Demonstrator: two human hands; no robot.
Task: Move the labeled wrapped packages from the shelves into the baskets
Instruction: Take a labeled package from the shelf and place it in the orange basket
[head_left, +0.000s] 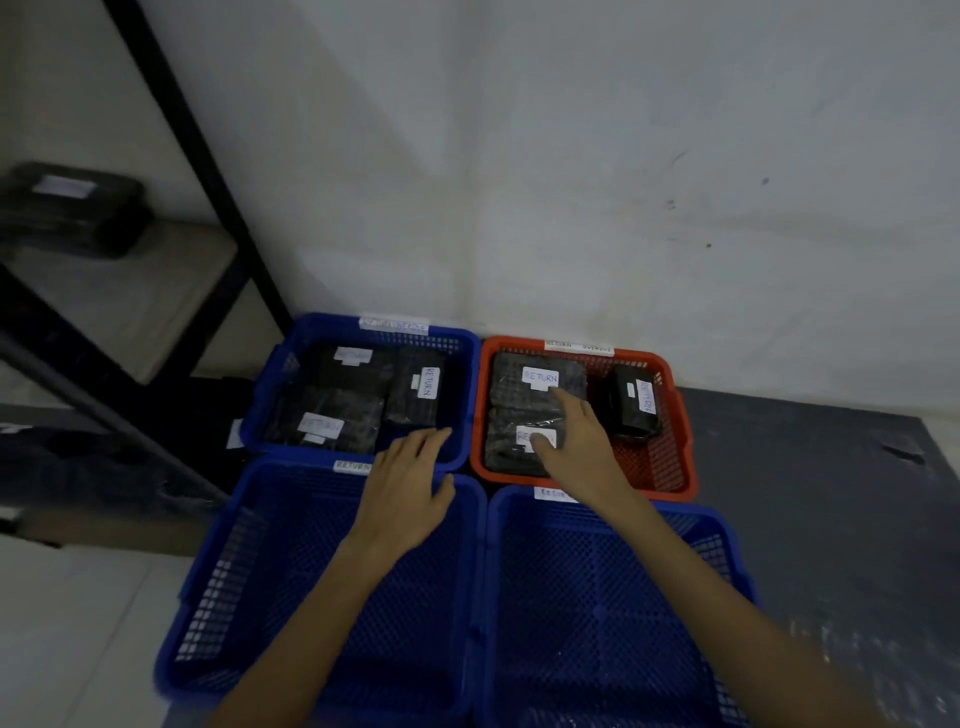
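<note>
Four baskets sit on the floor. The far blue basket (462, 338) holds three black wrapped packages with white RETURN labels, one of them (415, 387) at its right. The red basket (675, 415) holds three more: one (519, 371) at the back left, one (506, 457) in front of it, one (631, 402) at the right. My right hand (576, 441) lies with fingers spread on the two left packages. My left hand (408, 483) hovers open over the rim between the far and near left blue baskets. Another package (72, 213) rests blurred on the shelf at left.
The near left blue basket (208, 597) and near right blue basket (727, 545) show only their mesh floors. A black metal shelf frame (208, 171) stands at left with a pale board (130, 306). A dark mat (831, 493) lies at right; a white wall is behind.
</note>
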